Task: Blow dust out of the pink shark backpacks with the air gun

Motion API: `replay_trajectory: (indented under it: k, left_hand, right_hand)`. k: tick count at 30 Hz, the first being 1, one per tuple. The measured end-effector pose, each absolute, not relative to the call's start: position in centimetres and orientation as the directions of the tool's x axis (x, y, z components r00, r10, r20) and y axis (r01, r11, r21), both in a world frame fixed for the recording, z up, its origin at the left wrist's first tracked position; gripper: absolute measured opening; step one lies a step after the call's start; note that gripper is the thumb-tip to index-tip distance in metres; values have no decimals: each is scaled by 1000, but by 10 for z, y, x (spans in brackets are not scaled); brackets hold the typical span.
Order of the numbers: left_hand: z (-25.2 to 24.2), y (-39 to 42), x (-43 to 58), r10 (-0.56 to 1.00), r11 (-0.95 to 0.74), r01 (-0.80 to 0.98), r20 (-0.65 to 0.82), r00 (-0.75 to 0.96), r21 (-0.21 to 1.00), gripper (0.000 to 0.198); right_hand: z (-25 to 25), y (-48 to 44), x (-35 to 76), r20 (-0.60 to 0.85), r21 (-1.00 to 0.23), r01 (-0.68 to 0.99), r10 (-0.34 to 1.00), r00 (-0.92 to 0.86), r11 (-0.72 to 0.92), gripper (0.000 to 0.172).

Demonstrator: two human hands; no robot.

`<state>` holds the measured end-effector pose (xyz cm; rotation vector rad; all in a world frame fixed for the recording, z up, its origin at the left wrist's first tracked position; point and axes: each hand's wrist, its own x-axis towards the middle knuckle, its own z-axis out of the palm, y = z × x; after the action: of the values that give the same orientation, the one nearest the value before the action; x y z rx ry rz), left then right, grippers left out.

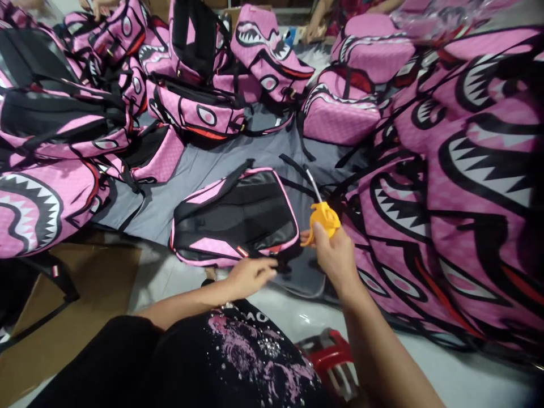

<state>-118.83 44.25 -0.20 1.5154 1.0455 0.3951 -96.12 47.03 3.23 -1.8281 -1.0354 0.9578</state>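
Note:
A pink and black backpack point(238, 218) lies on its front, with its black padded back and straps facing up. My right hand point(334, 252) is closed around a yellow hand tool point(325, 218), just right of the backpack. A thin straight metal rod extends from the tool, pointing away from me; its exact kind is unclear. My left hand point(250, 277) is at the near edge of the backpack, fingers loosely bent and apart, close to a dark strap. Nothing is visible in its grasp, though some fingertips are hard to make out.
Shark-face backpacks point(480, 187) stand in a row at right. More pink bags point(195, 110) crowd the far side and left of the grey cloth point(161, 207). Cardboard point(102, 289) lies lower left, a red object point(331, 354) below. Another person's hand point(314, 28) shows at the back.

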Motion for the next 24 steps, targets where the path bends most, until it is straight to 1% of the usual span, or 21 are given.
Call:
replay_trajectory:
  k: [1,2,3,4,5,7,8,9,10,11,12,13,14,15,16,17,18,20,22,23,24]
  left_hand:
    - [1,453,-1190,854,146,307,-276,440,941,53]
    - [3,465,-1193,899,217,224,-284,335,950,59]
    - [6,476,-1195,910,297,125,-320,264,947,68]
    - [9,486,-1196,898,371,28,-366,243,928,75]
    - [13,494,-1197,878,428,-50,-402,260,902,76]
    - [18,503,-1200,844,481,-116,-423,329,869,66]
    - [20,505,-1204,843,469,-94,-413,345,878,60]
    - [20,505,-1213,857,420,-23,-388,340,907,56]
    - [19,505,-1226,886,332,105,-348,306,937,53]
    - [16,503,-1244,921,225,287,-299,249,931,53]
    - [11,501,-1266,951,136,499,-255,177,856,57]
    - [4,498,-1291,970,98,699,-226,93,709,66]
    - [-5,494,-1316,972,130,842,-236,-3,524,81]
    - [-15,490,-1339,951,205,910,-294,-98,360,93]
    - [-26,485,-1357,915,277,932,-359,-182,234,100]
    - [-36,481,-1369,876,331,931,-415,-245,151,100]
    - [-45,477,-1374,847,364,926,-450,-282,105,97]
    - [-57,473,-1365,837,375,923,-459,-297,85,87]
    - [-61,473,-1340,860,350,933,-426,-283,87,78]
    - [-60,475,-1326,879,323,942,-399,-261,96,74]
    - [-59,478,-1313,905,292,950,-353,-238,110,70]
  right_hand:
    - [37,452,-973,-247,-870,331,904,348,-365,46]
    - [39,434,-987,-301,-843,353,900,314,-405,45]
    - [38,418,-1003,-361,-816,375,894,265,-440,45]
    - [35,405,-1020,-403,-798,406,895,190,-445,44]
    - [30,394,-1036,-419,-799,433,903,95,-417,44]
    - [21,383,-1063,-386,-850,407,921,-53,-333,45]
    - [17,382,-1071,-357,-881,361,931,-82,-306,45]
    - [12,381,-1076,-334,-903,313,939,-83,-294,45]
    - [8,382,-1077,-330,-912,279,941,-69,-299,44]
    - [3,383,-1075,-343,-909,271,938,-54,-317,45]
    - [-3,385,-1072,-367,-895,287,929,-41,-341,46]
    - [-10,388,-1067,-392,-877,316,920,-33,-362,47]
    - [-18,391,-1061,-415,-856,350,909,-26,-380,48]
    - [-26,396,-1056,-437,-832,391,899,-21,-394,48]
    - [-33,402,-1050,-456,-803,440,890,-19,-402,49]
    - [-39,411,-1045,-478,-763,502,878,-16,-407,49]
    - [-44,422,-1039,-503,-702,582,864,1,-410,49]
    - [-48,447,-1028,-540,-518,753,838,80,-406,51]
    - [-42,474,-1016,-526,-338,855,832,175,-394,52]
    - [-37,485,-1011,-512,-293,875,836,198,-386,53]
    - [-30,494,-1007,-506,-287,882,841,191,-373,52]
